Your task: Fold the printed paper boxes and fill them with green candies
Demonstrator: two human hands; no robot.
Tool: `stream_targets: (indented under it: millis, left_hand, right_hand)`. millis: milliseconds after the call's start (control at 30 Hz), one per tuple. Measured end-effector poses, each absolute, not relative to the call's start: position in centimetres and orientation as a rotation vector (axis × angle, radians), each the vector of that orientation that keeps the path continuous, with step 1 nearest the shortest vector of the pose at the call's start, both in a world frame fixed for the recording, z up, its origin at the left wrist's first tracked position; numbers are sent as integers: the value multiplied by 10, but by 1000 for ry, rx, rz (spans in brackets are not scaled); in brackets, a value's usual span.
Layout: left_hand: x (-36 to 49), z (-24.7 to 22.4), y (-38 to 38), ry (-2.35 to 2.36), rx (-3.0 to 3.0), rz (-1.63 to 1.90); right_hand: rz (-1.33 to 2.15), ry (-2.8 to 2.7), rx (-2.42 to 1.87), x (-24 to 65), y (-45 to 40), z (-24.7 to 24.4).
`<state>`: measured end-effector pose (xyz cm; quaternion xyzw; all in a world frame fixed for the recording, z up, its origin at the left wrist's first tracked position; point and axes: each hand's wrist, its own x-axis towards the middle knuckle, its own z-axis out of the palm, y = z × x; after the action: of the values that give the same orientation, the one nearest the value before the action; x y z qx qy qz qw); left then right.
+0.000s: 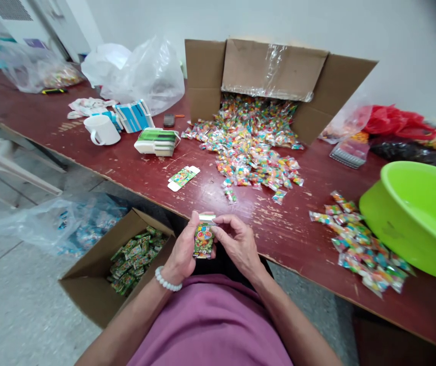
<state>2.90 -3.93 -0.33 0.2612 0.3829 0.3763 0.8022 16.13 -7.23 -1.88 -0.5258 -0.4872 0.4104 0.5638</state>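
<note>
A small printed candy box (203, 241) is upright in front of my body, close to the table edge. My left hand (187, 243) wraps round it from the side, with a beaded bracelet on that wrist. The fingertips of my right hand (239, 242) pinch at the white top flap of the same box. Beyond my hands, one flattened box (183, 177) lies on the table. Further back, a stack of flat boxes (158, 141) is held by a band. Many wrapped candies (254, 157) spill from a large cardboard carton (273, 66).
A green basin (397, 218) stands at the right beside more wrapped candies (366, 249). Below the table at left, an open carton (88, 284) holds filled boxes. A white mug (102, 130) and plastic bags (147, 73) stand at the back left; a plastic stool (7, 162) is beyond the edge.
</note>
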Motion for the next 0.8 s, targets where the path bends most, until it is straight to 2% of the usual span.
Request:
stream_targets:
  millis: [167,533,800]
  left_hand:
    - [30,-3,-42,768,550,804]
    - [29,-5,-44,784,586,786]
    - [29,-8,-46,872,634,750]
  right_hand:
    - [857,-1340,-1153,168,-69,-17]
    - [1068,-1187,-1118,168,-64,-21]
    - [928,-1478,-1169,179,-63,-17]
